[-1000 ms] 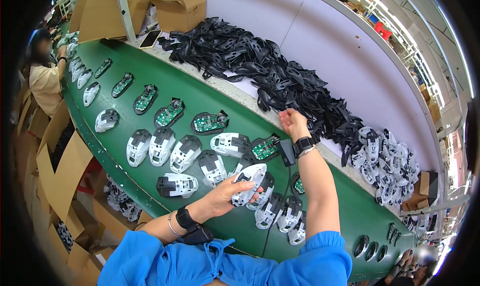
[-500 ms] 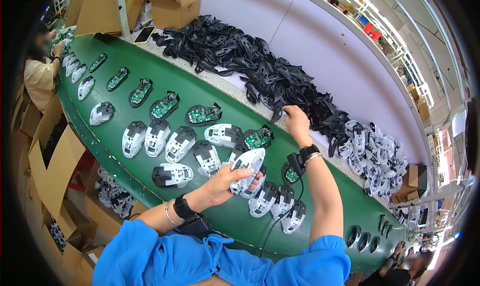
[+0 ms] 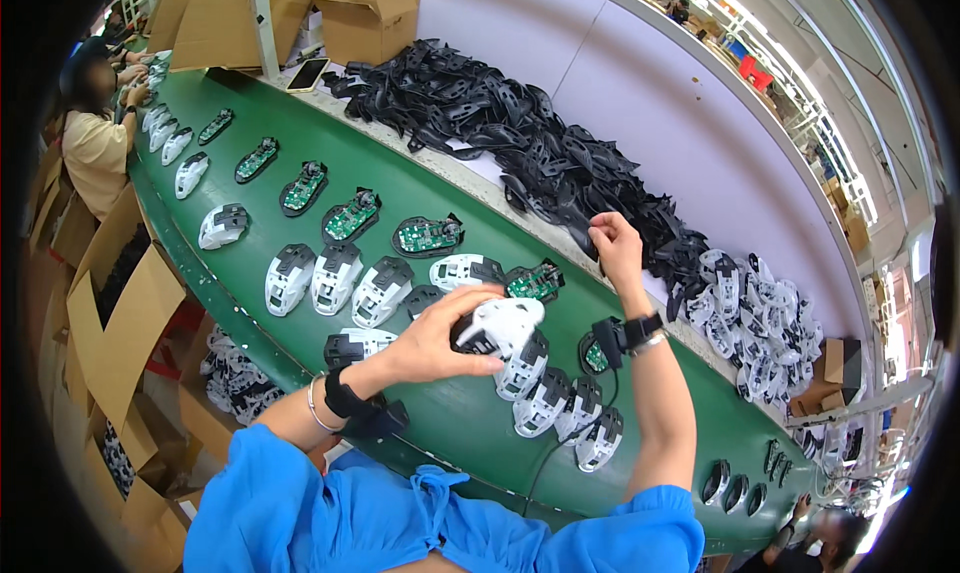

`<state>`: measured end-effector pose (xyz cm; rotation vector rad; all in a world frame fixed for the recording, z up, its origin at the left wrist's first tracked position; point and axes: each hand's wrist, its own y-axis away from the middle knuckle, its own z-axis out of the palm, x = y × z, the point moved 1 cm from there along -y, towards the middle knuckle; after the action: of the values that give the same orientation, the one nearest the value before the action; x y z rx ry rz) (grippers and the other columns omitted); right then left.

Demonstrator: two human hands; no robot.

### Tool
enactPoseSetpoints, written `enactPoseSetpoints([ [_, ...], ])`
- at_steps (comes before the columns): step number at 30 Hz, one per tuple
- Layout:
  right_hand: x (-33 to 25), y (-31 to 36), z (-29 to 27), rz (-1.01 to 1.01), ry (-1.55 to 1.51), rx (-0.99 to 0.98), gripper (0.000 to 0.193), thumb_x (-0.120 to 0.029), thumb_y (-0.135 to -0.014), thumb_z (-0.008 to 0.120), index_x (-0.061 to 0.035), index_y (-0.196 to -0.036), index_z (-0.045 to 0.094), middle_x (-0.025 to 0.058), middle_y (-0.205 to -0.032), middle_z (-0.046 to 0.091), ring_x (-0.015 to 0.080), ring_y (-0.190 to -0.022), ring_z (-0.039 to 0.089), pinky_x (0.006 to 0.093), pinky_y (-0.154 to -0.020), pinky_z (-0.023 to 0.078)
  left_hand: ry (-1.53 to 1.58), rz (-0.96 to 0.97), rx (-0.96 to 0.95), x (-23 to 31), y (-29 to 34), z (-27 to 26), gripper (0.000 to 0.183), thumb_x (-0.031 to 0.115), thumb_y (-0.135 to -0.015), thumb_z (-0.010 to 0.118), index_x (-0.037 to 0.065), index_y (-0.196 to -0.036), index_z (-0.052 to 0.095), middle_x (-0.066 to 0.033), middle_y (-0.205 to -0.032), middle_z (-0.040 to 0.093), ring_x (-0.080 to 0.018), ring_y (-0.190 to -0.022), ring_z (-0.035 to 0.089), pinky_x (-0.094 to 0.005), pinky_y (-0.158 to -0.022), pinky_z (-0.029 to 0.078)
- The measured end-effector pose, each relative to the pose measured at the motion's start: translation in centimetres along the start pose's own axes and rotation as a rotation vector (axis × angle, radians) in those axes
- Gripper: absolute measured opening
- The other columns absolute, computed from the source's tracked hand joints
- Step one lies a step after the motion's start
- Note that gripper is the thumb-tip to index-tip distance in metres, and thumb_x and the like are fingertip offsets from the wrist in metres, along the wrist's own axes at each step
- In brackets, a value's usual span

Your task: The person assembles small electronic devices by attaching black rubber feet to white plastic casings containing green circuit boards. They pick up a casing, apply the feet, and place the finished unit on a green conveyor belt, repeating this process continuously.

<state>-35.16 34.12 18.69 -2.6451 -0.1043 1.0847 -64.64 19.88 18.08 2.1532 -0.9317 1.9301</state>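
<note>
My left hand (image 3: 440,341) is closed around a white and black computer mouse shell (image 3: 508,323), held above the green bench (image 3: 330,393). The shell is tilted, and its smooth white side shows. At the near edge of the heap of black plastic parts (image 3: 480,103), the fingers of my right hand (image 3: 618,248) are pinched on a curved black plastic part (image 3: 578,231). Below and around my left hand lie several white and black mouse shells (image 3: 383,291); some are partly hidden by the hand. Near them sits a mouse base with a green circuit board (image 3: 535,281).
More bases with green boards (image 3: 350,216) run in a row to the far left. A heap of white shells (image 3: 755,313) lies at the right. A phone (image 3: 308,75) and a cardboard box (image 3: 368,23) stand at the back. A co-worker (image 3: 98,143) is at the left.
My left hand has turned the mouse shell over, from its hollow side to its smooth white side. The right hand stays at the black heap, its fingers on a part. The view has shifted slightly.
</note>
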Motion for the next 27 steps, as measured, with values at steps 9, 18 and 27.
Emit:
enactPoseSetpoints([
  [9,-11.7,11.7,-7.2,-0.535,0.151,-0.435,0.025,-0.003,-0.075,0.07,-0.0043,-0.1,0.065,0.0084,-0.088,0.067,0.0237,-0.084,0.064,0.0312,-0.082,0.049,-0.24,0.106,-0.488,3.9,-2.4,1.1,0.077,0.033,-0.064,0.082,0.001,-0.127,0.051,-0.0245,-0.137,0.043,-0.0384,-0.125,0.044,-0.0428,-0.105,0.036],
  [18,-10.4,18.5,-6.1,0.174,-0.863,-0.034,0.023,0.0,-0.081,0.07,0.0037,-0.103,0.063,0.0082,-0.096,0.066,0.0134,-0.087,0.063,0.0276,-0.081,0.052,-0.131,0.223,-0.205,5.8,-1.0,4.5,0.074,0.032,-0.066,0.082,-0.003,-0.124,0.051,-0.0242,-0.127,0.05,-0.0368,-0.122,0.048,-0.0406,-0.101,0.041],
  [27,-10.2,18.5,-8.9,0.292,-1.058,0.171,0.015,-0.006,-0.092,0.056,-0.0009,-0.105,0.058,0.0078,-0.098,0.063,0.017,-0.084,0.063,0.0309,-0.071,0.056,0.646,-0.328,-0.096,5.0,-0.3,6.3,0.057,0.026,-0.09,0.063,0.003,-0.136,0.038,-0.0095,-0.115,0.056,-0.0138,-0.096,0.058,-0.0303,-0.081,0.05],
])
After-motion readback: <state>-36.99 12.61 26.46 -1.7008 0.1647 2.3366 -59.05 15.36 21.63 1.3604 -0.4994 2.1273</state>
